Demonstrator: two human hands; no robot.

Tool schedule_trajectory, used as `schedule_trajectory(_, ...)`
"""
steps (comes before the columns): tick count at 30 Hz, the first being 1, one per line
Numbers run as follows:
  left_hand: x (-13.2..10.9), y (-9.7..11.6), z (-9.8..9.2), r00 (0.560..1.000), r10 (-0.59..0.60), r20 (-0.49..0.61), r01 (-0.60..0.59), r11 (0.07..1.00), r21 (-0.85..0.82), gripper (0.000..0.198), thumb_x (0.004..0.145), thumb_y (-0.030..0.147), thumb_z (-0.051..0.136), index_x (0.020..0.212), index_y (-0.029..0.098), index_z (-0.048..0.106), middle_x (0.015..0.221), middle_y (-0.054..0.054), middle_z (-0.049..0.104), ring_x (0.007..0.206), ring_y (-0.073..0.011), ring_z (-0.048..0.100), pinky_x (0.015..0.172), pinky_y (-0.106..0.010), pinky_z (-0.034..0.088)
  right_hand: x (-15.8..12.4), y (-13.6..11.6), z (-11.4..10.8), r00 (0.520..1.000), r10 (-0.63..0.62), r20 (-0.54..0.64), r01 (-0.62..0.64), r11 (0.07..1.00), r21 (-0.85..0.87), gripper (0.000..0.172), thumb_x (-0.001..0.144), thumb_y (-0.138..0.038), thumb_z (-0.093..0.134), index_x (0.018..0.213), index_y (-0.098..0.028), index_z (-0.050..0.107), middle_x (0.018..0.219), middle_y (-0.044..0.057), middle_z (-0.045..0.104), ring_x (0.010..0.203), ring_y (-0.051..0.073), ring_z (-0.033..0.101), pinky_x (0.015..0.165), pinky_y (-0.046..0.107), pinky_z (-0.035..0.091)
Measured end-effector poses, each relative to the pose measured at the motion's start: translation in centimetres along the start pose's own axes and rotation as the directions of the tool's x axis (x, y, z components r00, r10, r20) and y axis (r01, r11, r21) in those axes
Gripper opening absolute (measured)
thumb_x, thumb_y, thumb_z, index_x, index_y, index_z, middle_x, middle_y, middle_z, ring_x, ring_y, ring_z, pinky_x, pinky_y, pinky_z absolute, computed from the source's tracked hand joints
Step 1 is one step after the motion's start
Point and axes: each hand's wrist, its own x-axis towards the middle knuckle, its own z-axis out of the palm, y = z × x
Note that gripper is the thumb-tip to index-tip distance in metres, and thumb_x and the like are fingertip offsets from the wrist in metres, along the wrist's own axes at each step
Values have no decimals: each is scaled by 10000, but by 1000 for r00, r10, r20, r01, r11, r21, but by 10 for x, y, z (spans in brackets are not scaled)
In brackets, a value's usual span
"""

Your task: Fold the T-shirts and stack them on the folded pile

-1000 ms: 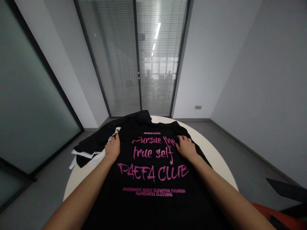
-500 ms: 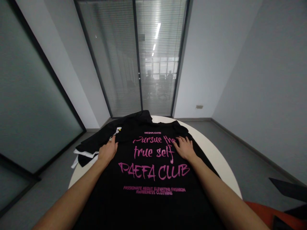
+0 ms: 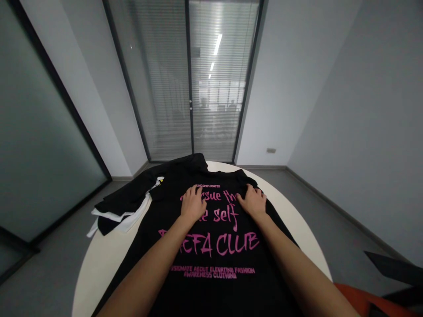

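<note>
A black T-shirt [image 3: 218,231] with pink lettering lies spread over the round table, its collar end away from me. My left hand [image 3: 193,203] rests on the chest print, its fingers stretched forward and covering some letters. To its right, my right hand [image 3: 254,201] lies on the shirt near the sleeve, fingers slightly bent and thumb spread to the left. Both hands touch the fabric, and neither is closed round it. Left of the shirt is a heap of black and white clothing [image 3: 128,196], its far part meeting the shirt's left shoulder.
The pale round tabletop [image 3: 297,224] shows on both sides of the shirt. At the lower right stands something red-orange, perhaps a chair [image 3: 360,299], with dark parts beside it. Beyond the table are a glass partition with blinds [image 3: 218,127] and grey walls.
My left hand has moved right, from the shirt's left edge onto the lettering. My right hand stays near the right sleeve, its fingers a little more bent.
</note>
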Motion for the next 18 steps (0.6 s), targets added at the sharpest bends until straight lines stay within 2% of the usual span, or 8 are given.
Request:
schedule_trajectory(3, -2, -2, 14, 997, -3, 81, 11, 995, -96, 489, 935, 289, 476, 1399, 150, 544, 1484, -121, 501, 1371, -264, 434, 1156, -400, 333, 21, 0, -2, 991, 128, 33, -128, 992, 6, 956, 855, -700, 524, 1493, -24, 299, 1225, 258, 633, 1195, 391, 534, 1002, 507, 336)
schedule_trajectory(5, -3, -5, 17, 993, -8, 114, 20, 994, -112, 489, 954, 313, 451, 1400, 141, 553, 1479, -119, 515, 1387, -269, 425, 1175, -404, 312, 37, 2, -3, 979, 204, 27, -204, 979, 23, 980, 832, -750, 508, 1477, -32, 338, 1215, 264, 627, 1170, 399, 545, 981, 514, 353)
schedule_trajectory(9, -1, -4, 13, 988, 6, 155, 7, 997, -83, 505, 983, 382, 412, 1415, 163, 556, 1517, -102, 489, 1430, -295, 384, 1193, -437, 284, 71, 5, 0, 977, 165, -135, -163, 986, 26, 761, 865, -669, 537, 1415, -146, 475, 1425, 227, 487, 1286, 387, 450, 997, 494, 360)
schedule_trajectory(11, 0, -3, 11, 983, 13, 182, -2, 998, -64, 521, 991, 428, 396, 1425, 183, 551, 1540, -92, 464, 1447, -302, 366, 1198, -453, 274, 87, 5, 4, 990, 79, -119, -80, 997, 2, 710, 850, -598, 612, 1421, -195, 488, 1456, 198, 475, 1308, 384, 433, 1012, 507, 352)
schedule_trajectory(13, 2, -2, 11, 979, 16, 205, -5, 999, -53, 544, 995, 467, 381, 1443, 197, 534, 1558, -90, 439, 1461, -304, 347, 1201, -467, 267, 101, 6, 10, 999, 35, -32, -35, 999, 9, 663, 817, -520, 687, 1391, -224, 534, 1357, 179, 576, 1270, 379, 479, 1019, 532, 343)
schedule_trajectory(15, 4, -2, 11, 976, 24, 218, -12, 998, -55, 567, 992, 489, 384, 1467, 203, 505, 1577, -93, 407, 1477, -306, 319, 1207, -476, 254, 113, 7, 15, 997, 71, 18, -72, 994, 83, 480, 815, -443, 701, 1241, -226, 655, 1154, 152, 685, 1166, 349, 568, 1008, 523, 358)
schedule_trajectory(17, 5, -3, 13, 973, 30, 228, -16, 998, -60, 578, 985, 488, 400, 1483, 207, 483, 1592, -90, 383, 1490, -308, 291, 1214, -479, 239, 123, 11, 18, 988, 151, 3, -149, 973, 177, 287, 858, -387, 638, 1064, -207, 725, 994, 135, 715, 1037, 305, 635, 957, 464, 414)
schedule_trajectory(18, 6, -4, 14, 972, 29, 232, -15, 998, -62, 578, 981, 482, 409, 1486, 209, 479, 1595, -85, 378, 1494, -311, 282, 1215, -478, 237, 128, 15, 19, 981, 195, -22, -186, 959, 214, 271, 893, -370, 578, 1032, -193, 729, 970, 139, 712, 990, 290, 650, 920, 432, 442)
